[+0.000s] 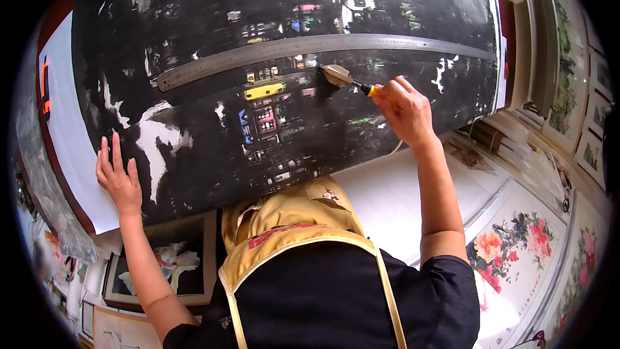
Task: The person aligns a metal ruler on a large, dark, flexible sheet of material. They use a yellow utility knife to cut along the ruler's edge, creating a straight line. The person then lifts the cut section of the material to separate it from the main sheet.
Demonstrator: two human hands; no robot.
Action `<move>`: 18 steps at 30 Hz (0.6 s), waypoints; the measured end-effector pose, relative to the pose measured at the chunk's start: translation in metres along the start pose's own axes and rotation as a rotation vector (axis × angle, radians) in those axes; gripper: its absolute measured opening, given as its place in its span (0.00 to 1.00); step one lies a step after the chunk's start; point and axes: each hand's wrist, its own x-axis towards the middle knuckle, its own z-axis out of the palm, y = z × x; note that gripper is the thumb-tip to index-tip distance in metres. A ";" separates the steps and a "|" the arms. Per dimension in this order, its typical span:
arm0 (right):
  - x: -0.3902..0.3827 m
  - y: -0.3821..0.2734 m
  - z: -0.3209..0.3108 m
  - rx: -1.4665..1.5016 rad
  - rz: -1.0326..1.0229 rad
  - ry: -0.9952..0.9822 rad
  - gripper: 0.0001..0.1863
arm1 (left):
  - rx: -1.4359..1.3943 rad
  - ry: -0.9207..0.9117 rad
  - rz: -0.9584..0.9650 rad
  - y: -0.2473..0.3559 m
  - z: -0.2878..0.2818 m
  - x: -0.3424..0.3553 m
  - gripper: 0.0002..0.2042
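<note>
A large dark painting [194, 148], dotted with white, yellow, pink, blue and green patches, lies across the surface in front of me. My left hand [119, 174] rests on its left part, near the white underlying sheet [74, 64], with fingers spread and holding nothing. My right hand [403, 110] grips a wide flat brush [342, 76] by its black and yellow handle; the pale head is tilted down onto or just over the painting, right of the yellow patch. Above the brush, a long steel ruler [271, 52] lies across the painting.
An orange and black tool [45, 90] lies at the left edge. Below the work surface are a framed fish picture [181, 258] at left and a flower painting [510, 245] at right. Rolled papers [510, 142] and tall landscape pictures [562, 77] stand along the right side.
</note>
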 end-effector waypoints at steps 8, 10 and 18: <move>0.014 -0.012 -0.003 0.044 -0.086 -0.060 0.06 | -0.025 -0.004 -0.031 -0.002 0.001 -0.001 0.26; 0.024 -0.022 -0.001 0.016 -0.159 -0.077 0.06 | -0.028 0.002 -0.030 -0.003 0.001 -0.001 0.26; 0.051 -0.063 0.012 0.050 -0.262 -0.136 0.05 | -0.035 -0.020 -0.032 -0.003 -0.005 0.002 0.26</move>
